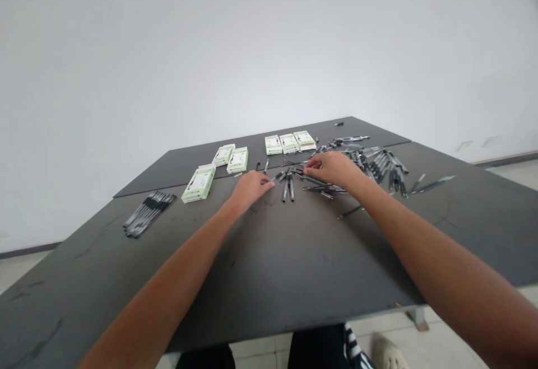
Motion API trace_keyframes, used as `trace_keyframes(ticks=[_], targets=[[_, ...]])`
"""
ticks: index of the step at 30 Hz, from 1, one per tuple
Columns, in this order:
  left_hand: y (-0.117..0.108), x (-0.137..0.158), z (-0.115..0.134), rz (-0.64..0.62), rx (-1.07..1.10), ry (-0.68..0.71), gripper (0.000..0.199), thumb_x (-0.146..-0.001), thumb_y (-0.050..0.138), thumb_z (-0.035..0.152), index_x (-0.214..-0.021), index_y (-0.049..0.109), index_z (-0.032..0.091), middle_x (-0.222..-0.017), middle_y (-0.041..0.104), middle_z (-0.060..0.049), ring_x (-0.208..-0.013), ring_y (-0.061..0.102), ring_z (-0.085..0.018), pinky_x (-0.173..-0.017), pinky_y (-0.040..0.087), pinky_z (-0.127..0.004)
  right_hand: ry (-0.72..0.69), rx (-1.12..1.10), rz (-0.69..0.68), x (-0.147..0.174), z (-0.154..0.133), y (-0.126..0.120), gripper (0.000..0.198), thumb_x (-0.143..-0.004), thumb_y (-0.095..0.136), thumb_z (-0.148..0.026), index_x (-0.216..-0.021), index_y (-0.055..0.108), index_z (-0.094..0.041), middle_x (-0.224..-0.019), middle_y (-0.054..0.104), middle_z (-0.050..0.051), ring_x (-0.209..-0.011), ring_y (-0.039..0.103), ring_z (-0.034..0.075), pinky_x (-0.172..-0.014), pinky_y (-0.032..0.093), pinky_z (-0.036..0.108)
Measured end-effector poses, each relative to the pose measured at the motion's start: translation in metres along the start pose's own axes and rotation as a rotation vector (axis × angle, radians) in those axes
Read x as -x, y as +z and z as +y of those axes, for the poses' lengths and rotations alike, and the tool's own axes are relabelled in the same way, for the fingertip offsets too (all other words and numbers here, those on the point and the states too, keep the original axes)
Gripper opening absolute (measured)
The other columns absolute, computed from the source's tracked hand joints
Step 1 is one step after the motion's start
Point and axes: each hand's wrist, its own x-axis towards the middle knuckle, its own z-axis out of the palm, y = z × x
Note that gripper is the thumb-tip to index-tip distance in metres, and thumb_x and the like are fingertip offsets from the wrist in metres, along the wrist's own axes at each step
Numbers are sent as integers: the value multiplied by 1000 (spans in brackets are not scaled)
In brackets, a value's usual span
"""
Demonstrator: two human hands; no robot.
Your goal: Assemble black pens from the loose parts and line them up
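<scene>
My left hand (252,186) is closed at the middle of the table, its thumb and forefinger pinching the near end of a clear pen (277,176). To its right, my right hand (330,167) has its fingertips pressed together on a dark pen (299,172); part of that pen is hidden by the fingers. Two clear pens with dark grips (288,188) lie side by side between the hands. Loose dark refills or thin pens (323,189) lie under and beside my right hand. A large scattered heap of pens (378,164) spreads beyond my right wrist.
A neat row of pens (149,213) lies at the left. Three pale green boxes (199,183) stand left of centre, and three more boxes (289,143) are lined up farther back. The dark table (269,279) has a seam across it and meets a white wall (252,50).
</scene>
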Motion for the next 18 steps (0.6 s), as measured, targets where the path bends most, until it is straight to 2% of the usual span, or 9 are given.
trace_keyframes(ticks=[5,8,11,14,18], targets=[[-4,-4,5,-9,-18,-30,27,-106,70,39,-119,73,16,-121,75,-9,-106,74,-24,-95,63,-45,67,62,-44,-3,17,-10,27,-91,74,-43,-107,88,-26,-104,86,5,-97,79,27,-82,55,34],[-9,4,9,28,-11,-43,21,-104,71,36,-105,77,16,-106,80,-8,-100,76,-24,-93,61,-42,112,108,-82,-4,27,-14,27,-89,76,-41,-107,89,-27,-103,87,5,-97,79,27,-82,55,33],[-19,20,10,106,21,-58,21,-99,68,30,-89,82,17,-92,83,-10,-93,78,-27,-85,56,-34,122,130,-155,-4,34,-14,24,-86,79,-41,-104,91,-29,-96,87,4,-91,78,26,-80,55,31],[-30,38,6,211,77,-81,26,-98,64,34,-92,84,19,-94,86,-8,-90,79,-27,-78,54,-31,104,128,-223,-4,36,-11,23,-85,80,-40,-103,91,-30,-95,87,2,-90,78,24,-78,55,29],[-34,63,2,318,146,-89,29,-97,62,39,-94,84,21,-94,86,-6,-85,78,-25,-78,53,-30,96,144,-275,-5,36,-6,24,-87,79,-41,-104,91,-30,-97,87,3,-91,79,24,-77,54,29]])
